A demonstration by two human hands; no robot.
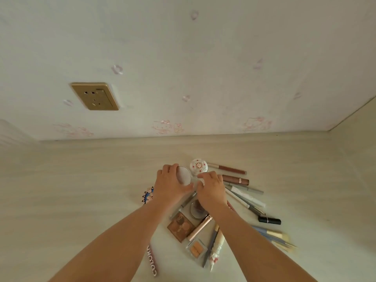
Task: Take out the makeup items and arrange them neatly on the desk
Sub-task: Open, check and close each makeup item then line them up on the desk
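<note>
Hands working mid-surface [81, 190]: L hand [169, 185] gripping round compact [184, 175]; R hand [211, 190] at its 4 o'clock, fingers curled, grip unclear. Lip tubes [236, 179] lying at 3 o'clock.

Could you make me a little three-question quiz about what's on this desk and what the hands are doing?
1. True or false: the left hand grips the plain round compact.
2. Which lies nearest the wall? A) floral round case B) black lipstick C) brown palette
3. Fill in: the wall fitting above the desk is a gold ____.

Key: 1 true; 2 A; 3 socket. The right hand hovers beside the compact; whether its fingers hold anything cannot be told.
</note>
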